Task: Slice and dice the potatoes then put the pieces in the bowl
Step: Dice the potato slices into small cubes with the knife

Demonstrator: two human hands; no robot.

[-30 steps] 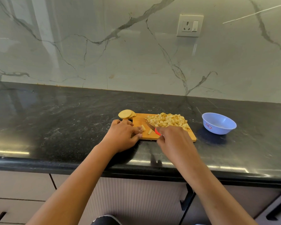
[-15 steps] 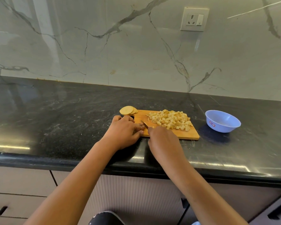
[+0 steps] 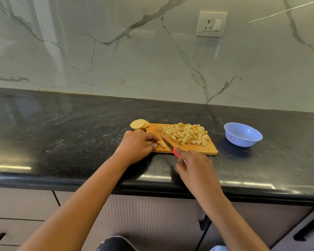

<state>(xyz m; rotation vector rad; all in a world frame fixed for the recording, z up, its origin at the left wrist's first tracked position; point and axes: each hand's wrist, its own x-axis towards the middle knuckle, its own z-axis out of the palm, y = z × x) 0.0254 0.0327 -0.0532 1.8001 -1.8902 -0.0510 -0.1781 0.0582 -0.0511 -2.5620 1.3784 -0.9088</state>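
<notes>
A wooden cutting board [image 3: 209, 150] lies on the black counter. A heap of diced potato [image 3: 186, 133] covers its right half. Round potato slices [image 3: 139, 123] are stacked off the board's far left corner. My left hand [image 3: 137, 144] rests on the board's left end, fingertips pressing a potato strip [image 3: 162, 144]. My right hand [image 3: 193, 169] grips a red-handled knife [image 3: 168, 144], its blade lying diagonally beside the strip. The blue bowl [image 3: 242, 134] stands to the right of the board, and I see no pieces in it.
The black counter [image 3: 62, 134] runs wide to the left, with its front edge just below my hands. A marble backsplash with a wall socket [image 3: 211, 24] rises behind. Cabinet drawers [image 3: 22, 205] sit under the counter.
My right hand has drawn back toward the counter's front edge, so the red handle and blade show again. My left hand stays on the board's left end over the potato strip.
</notes>
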